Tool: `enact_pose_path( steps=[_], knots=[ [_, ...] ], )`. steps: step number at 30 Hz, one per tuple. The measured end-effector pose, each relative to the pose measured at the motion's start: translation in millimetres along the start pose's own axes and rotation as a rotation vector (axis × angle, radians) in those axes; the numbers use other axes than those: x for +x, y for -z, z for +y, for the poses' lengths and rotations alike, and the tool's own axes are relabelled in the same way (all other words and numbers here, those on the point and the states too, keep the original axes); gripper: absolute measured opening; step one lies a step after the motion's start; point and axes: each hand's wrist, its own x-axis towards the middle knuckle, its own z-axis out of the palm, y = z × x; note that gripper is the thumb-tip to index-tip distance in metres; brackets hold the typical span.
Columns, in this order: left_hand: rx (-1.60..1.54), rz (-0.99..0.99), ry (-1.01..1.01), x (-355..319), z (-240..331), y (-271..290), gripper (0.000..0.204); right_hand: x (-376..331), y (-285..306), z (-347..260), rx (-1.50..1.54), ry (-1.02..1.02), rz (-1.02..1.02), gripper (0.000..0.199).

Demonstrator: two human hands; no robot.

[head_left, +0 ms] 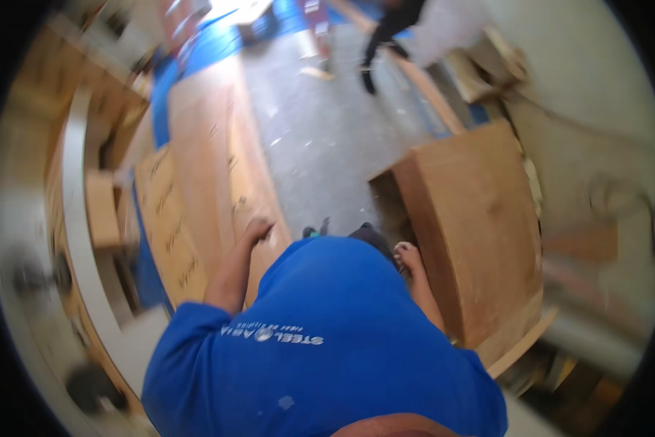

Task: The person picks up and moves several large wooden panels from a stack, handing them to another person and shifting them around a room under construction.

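Note:
My left hand (259,229) hangs above the long wooden boards (204,138) on the left, its fingers curled in. What it holds, if anything, is hidden in the blur. Low on my right side, my right hand (410,258) is closed, with something small and pale at its fingertips that I cannot make out. Right beside that hand stands a large brown wooden box (480,218), its dark open side facing left. My blue shirt covers the lower middle of the view, and one of my shoes shows just beyond it.
Grey concrete floor (309,138) runs ahead between the boards and the box. Another person's dark-clothed leg (375,54) is at the far right. Cardboard boxes (480,69) sit by the right wall, near a long timber (426,91). Blue sheeting (280,18) lies at the back.

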Motion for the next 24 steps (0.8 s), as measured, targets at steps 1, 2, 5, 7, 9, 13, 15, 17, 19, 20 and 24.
enact_pose_path(
  steps=[1, 2, 5, 7, 9, 13, 15, 17, 19, 20, 24],
  knots=[
    [0.115, 0.048, -0.063, -19, 44, -2, 0.043, 3, 2, -12, 0.102, -0.067, 0.043, 0.025],
    [0.151, 0.137, -0.132, -16, 32, 2, 0.04, 6, -1, -35, 0.056, -0.014, 0.001, 0.027],
    [-0.009, 0.295, -0.112, -46, 53, -8, 0.032, 37, 7, -24, 0.01, -0.035, -0.092, 0.037],
    [-0.15, 0.374, -0.064, -59, 29, -17, 0.031, 48, 12, -38, -0.256, 0.12, -0.205, 0.032],
    [-0.328, 0.394, 0.059, -75, 4, -39, 0.03, 74, 27, -22, -0.56, 0.346, -0.293, 0.029],
    [-0.647, 0.443, 0.36, -121, -78, -70, 0.027, 109, 27, -38, -0.763, 0.381, -0.502, 0.028],
    [-0.816, 0.576, 0.462, -159, -105, -105, 0.026, 126, 25, -75, -0.818, 0.355, -0.591, 0.028],
    [-0.91, 0.639, 0.589, -196, -118, -135, 0.025, 148, 18, -116, -0.858, 0.354, -0.68, 0.027],
    [-1.005, 0.693, 0.674, -229, -118, -165, 0.024, 168, 13, -155, -0.868, 0.356, -0.762, 0.027],
    [-1.064, 0.729, 0.705, -243, -115, -184, 0.023, 184, 8, -179, -0.867, 0.349, -0.811, 0.027],
    [-1.333, 0.909, 0.748, -272, -45, -278, 0.025, 290, -43, -290, -0.978, 0.051, -0.791, 0.025]
  ],
)
